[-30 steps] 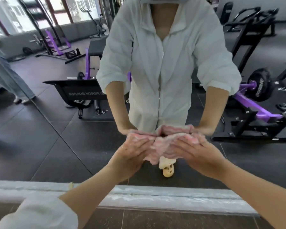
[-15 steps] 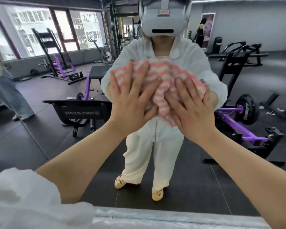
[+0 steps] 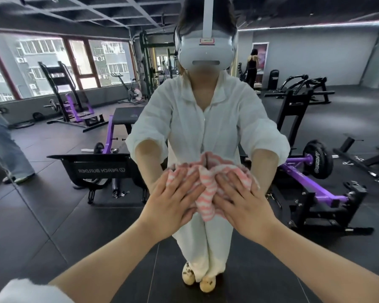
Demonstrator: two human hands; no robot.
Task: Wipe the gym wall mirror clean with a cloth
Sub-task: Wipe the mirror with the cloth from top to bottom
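pink-striped cloth [image 3: 208, 184] has slid down toward 6 o'clock since a moment ago — left hand [image 3: 173, 200] and right hand [image 3: 243, 200] press it flat-fingered on the mirror [image 3: 42, 204], mid-stroke.

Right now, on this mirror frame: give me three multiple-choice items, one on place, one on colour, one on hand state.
1. Where is the cloth?
A. on the floor
B. against the mirror, under both hands
C. over a bench

2. The cloth's stripes are:
A. pink and white
B. blue and grey
C. all black

3. The left hand and right hand are:
A. fists
B. off the cloth
C. flat, fingers spread on the cloth

Answers: B, both palms press it to the glass; A, pink bands on white show between the hands; C, straight fingers lie across the cloth.
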